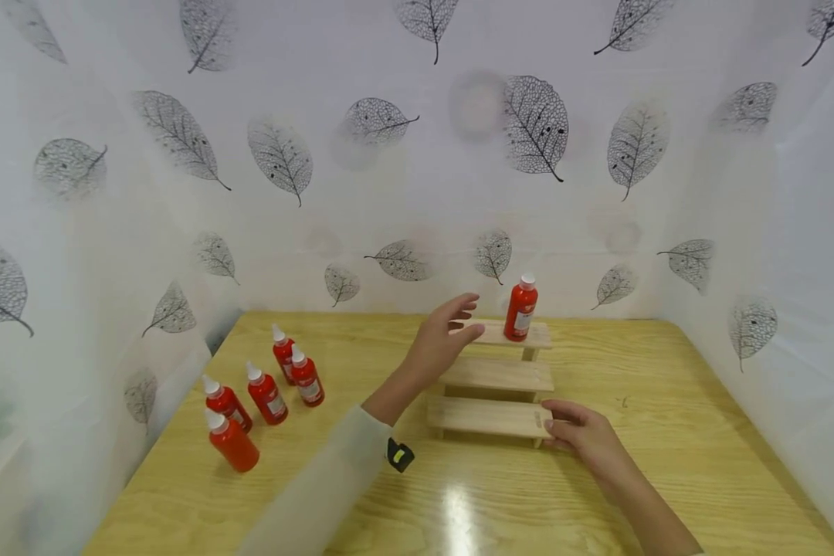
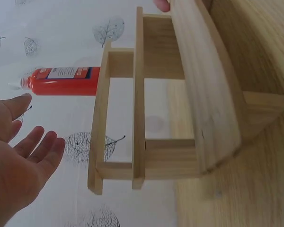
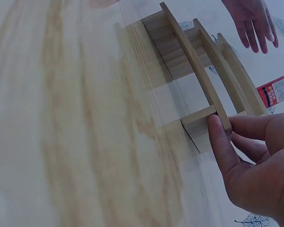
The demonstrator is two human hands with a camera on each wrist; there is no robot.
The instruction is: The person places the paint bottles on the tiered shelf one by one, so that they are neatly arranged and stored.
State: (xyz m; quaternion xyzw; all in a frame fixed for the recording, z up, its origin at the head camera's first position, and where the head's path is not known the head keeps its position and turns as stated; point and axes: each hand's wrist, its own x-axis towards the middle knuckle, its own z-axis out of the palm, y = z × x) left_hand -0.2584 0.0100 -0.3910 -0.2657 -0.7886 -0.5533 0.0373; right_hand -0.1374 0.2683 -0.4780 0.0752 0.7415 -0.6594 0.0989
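Red bottle (image 1: 521, 310), upright nr R end of stand (image 1: 498, 375), top step (image 1: 492, 334), nr tabletop (image 1: 667, 386) far edge: prob. light, squeezable; grip mid-body. L hand (image 1: 439, 340) empty, spread; R hand (image 1: 589, 437) pinches bottom step (image 1: 486, 415), R end.

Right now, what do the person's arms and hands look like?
Both the left hand and the right hand are without gloves, and I see no rings. The left arm wears a long, pale, plain sleeve. By its cuff is a small black gadget with a yellow-green mark. The right forearm is bare almost to the picture's bottom edge.
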